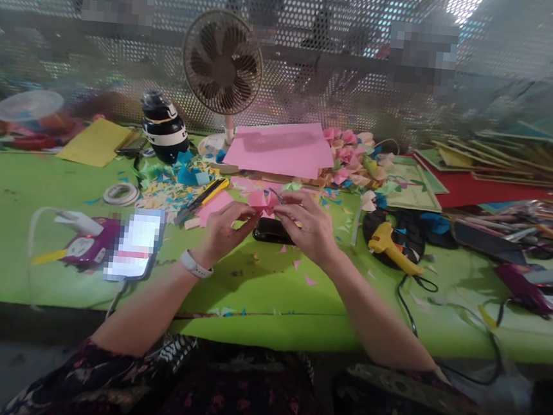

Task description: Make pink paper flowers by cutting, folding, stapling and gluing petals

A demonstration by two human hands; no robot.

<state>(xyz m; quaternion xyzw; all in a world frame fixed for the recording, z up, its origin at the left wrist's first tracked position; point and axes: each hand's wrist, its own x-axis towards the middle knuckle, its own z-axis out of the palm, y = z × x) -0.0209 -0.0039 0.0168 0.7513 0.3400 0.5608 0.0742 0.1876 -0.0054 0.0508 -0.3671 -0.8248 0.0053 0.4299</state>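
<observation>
The step in hand looks like shaping a folded pink paper piece (258, 200), held up over the middle of the worktop (259, 290), well in from its near edge. The left hand (223, 232) has its fingers clamped on the left side, the right hand (309, 228) pinches the right — the next move seems to call for a light, steady grip. Its long axis runs roughly parallel to the near edge; which way it points, I cannot tell.

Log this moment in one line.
left hand: pinching pink paper flower | right hand: pinching same flower | yellow glue gun: unheld, right side
</observation>
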